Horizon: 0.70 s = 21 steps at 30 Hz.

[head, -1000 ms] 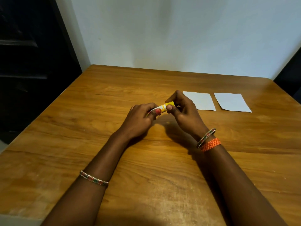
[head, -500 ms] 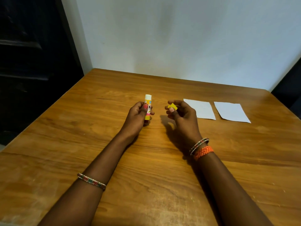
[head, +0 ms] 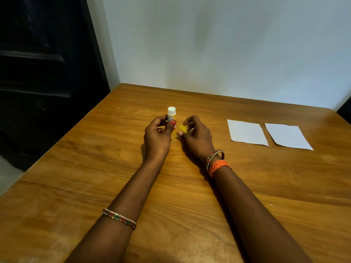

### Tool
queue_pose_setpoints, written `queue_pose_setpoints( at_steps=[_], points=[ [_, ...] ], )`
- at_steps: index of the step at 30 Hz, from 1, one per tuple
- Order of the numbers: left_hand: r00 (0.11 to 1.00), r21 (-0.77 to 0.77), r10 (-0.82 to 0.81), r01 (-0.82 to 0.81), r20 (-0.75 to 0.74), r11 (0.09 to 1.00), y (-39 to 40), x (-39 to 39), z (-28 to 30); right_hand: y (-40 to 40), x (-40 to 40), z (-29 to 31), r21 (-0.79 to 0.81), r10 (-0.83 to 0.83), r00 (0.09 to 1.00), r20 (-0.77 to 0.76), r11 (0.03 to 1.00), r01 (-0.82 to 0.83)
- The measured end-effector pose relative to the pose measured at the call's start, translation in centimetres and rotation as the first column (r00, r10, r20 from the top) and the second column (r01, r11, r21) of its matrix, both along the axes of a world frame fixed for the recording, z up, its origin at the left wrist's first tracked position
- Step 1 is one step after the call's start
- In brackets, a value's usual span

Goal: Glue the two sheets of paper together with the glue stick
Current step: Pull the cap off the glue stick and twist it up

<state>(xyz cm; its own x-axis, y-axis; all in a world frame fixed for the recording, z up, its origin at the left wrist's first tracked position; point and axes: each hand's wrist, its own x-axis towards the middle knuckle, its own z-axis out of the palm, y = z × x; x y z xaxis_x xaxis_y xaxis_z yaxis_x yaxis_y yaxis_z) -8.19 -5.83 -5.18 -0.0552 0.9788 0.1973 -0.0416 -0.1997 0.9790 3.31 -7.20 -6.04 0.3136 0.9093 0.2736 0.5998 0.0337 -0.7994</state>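
Observation:
My left hand [head: 158, 136] grips the glue stick [head: 171, 115] upright, its white top bare and its yellow body partly hidden by my fingers. Just to its right, my right hand [head: 196, 136] pinches the small yellow cap [head: 183, 128] between thumb and fingers. Both hands hover low over the wooden table [head: 95, 168] near its middle. Two white sheets of paper lie flat side by side to the right: the left sheet [head: 247, 132] and the right sheet [head: 287, 136], a narrow gap between them, neither touched by a hand.
A pale wall stands behind the table's far edge. A dark door or cabinet [head: 43, 73] fills the left side beyond the table's left edge. Bangles and an orange thread band [head: 218, 167] circle my wrists.
The cap came off the glue stick. My left hand turned the stick upright while my right hand drew away with the cap, then moved back close beside the stick.

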Motion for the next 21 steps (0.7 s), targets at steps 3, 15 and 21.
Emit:
queue_pose_setpoints(
  at_steps=[3, 15, 21],
  points=[
    [1.000, 0.022, 0.003, -0.003, 0.001, 1.000, 0.0, 0.1, -0.1, -0.3, 0.1, -0.2, -0.026, 0.030, 0.997, 0.065, 0.999, -0.029],
    [0.999, 0.035, -0.038, 0.037, 0.018, 0.999, 0.2, 0.4, -0.4, -0.9, -0.1, 0.1, -0.019, 0.016, 0.989, 0.145, 1.000, -0.014],
    [0.972, -0.014, -0.197, 0.201, 0.127, 0.980, -1.5, 0.8, 0.6, -4.5, 0.4, 1.2, 0.129, 0.018, 0.986, 0.168, 0.991, -0.040]
  ],
)
